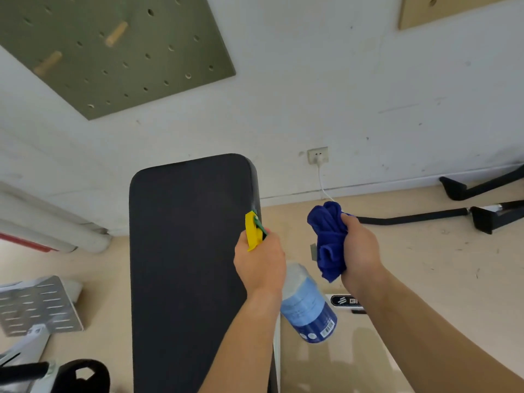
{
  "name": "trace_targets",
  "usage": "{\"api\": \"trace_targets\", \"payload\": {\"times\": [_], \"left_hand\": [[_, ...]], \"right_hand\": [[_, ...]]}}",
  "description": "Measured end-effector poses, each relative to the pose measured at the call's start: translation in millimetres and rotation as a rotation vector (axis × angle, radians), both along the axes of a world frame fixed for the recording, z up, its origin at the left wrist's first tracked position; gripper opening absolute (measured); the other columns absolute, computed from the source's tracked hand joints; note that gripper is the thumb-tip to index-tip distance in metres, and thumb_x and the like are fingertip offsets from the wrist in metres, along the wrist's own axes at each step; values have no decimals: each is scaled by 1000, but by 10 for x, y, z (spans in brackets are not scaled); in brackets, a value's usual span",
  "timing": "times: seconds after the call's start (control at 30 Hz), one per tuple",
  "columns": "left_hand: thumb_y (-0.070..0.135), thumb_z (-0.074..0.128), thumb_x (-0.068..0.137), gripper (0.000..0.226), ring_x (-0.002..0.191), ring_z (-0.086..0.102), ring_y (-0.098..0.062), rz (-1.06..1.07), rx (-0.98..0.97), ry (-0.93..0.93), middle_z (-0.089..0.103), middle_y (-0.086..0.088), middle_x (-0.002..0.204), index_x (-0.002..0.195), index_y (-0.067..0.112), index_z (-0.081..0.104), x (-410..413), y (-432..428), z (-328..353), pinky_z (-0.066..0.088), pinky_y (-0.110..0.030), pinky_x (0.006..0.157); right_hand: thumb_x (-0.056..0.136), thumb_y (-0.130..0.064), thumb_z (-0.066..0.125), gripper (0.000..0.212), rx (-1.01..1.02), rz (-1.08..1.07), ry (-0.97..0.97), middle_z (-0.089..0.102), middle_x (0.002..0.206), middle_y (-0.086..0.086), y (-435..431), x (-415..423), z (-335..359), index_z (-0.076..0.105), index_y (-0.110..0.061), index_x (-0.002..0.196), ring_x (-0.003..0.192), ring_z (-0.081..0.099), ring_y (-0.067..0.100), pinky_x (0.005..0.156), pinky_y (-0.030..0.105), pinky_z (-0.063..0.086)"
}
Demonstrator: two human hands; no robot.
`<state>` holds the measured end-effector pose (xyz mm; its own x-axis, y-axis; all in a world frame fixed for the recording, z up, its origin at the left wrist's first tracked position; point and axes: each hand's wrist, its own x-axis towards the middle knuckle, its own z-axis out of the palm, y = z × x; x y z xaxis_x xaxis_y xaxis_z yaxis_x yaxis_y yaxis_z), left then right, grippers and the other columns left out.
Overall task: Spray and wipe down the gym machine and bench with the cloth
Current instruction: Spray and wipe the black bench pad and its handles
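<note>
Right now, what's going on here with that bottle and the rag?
A person is cleaning gym gear. Their left hand holds a spray bottle by its yellow trigger head, with the nozzle at the right edge of the black bench pad. Their right hand holds a bunched blue cloth off to the side of the bench, not touching it. No wiping is happening yet.

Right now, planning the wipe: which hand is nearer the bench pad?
Left. The left hand, gripping the spray bottle, overlaps the bench pad edge; the right hand holds the cloth farther right.
</note>
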<state>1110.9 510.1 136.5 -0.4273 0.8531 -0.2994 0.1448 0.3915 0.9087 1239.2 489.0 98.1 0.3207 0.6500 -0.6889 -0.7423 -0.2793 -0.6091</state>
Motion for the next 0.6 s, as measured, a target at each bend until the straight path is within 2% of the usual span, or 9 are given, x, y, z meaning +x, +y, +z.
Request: {"api": "trace_targets", "payload": {"times": [0.13, 0.23, 0.33, 0.4, 0.5, 0.57, 0.6], "left_hand": [[5, 62, 91, 8, 57, 52, -15, -48, -14, -16, 59, 0, 66, 84, 6, 66, -129, -252, -33, 50, -26, 54], [2, 60, 91, 10, 54, 49, -14, -52, -60, -23, 60, -2, 67, 85, 5, 68, -263, -383, -89, 47, -24, 51], [1, 61, 91, 8, 61, 42, -23, -90, -87, -26, 50, -9, 67, 85, -3, 58, -398, -456, -134, 41, -28, 50], [-1, 61, 91, 10, 62, 41, -23, -117, -85, -15, 47, -9, 67, 88, -8, 55, -507, -451, -119, 41, -27, 49], [-2, 61, 90, 4, 60, 48, -20, -150, -51, -8, 52, -10, 67, 86, -4, 61, -699, -334, -2, 46, -26, 51], [-4, 60, 87, 11, 60, 52, -14, -185, -33, -14, 61, -9, 72, 86, 4, 67, -802, -226, 112, 49, -25, 54], [-5, 59, 86, 14, 59, 53, -12, -201, -21, -28, 64, -9, 74, 87, 6, 68, -857, -169, 165, 49, -25, 54]], "right_hand": [[98, -26, 51, 16, 11, 54, -54, 62, 72, 2, 50, 14, 135, 67, -21, 94, 49, 50, 22, 51, 30, 43], [100, -22, 49, 20, 41, 87, -115, 65, 63, -2, 95, -4, 251, 65, -22, 89, 43, 50, 21, 47, 28, 42], [102, -24, 50, 22, 92, 135, -165, 68, 70, 2, 208, -87, 366, 66, -19, 87, 50, 56, 22, 46, 27, 46], [101, -25, 53, 21, 124, 163, -206, 66, 79, 10, 367, -200, 427, 65, -14, 87, 61, 57, 25, 53, 30, 48], [99, -25, 53, 18, 190, 209, -397, 57, 76, 11, 763, -414, 494, 57, -12, 87, 66, 54, 24, 59, 34, 47], [97, -23, 54, 15, 232, 245, -610, 58, 72, 2, 1035, -572, 517, 55, -14, 85, 65, 56, 19, 66, 34, 45], [95, -24, 55, 10, 224, 276, -754, 59, 76, 1, 1137, -659, 510, 55, -15, 90, 68, 58, 18, 69, 33, 44]]}}
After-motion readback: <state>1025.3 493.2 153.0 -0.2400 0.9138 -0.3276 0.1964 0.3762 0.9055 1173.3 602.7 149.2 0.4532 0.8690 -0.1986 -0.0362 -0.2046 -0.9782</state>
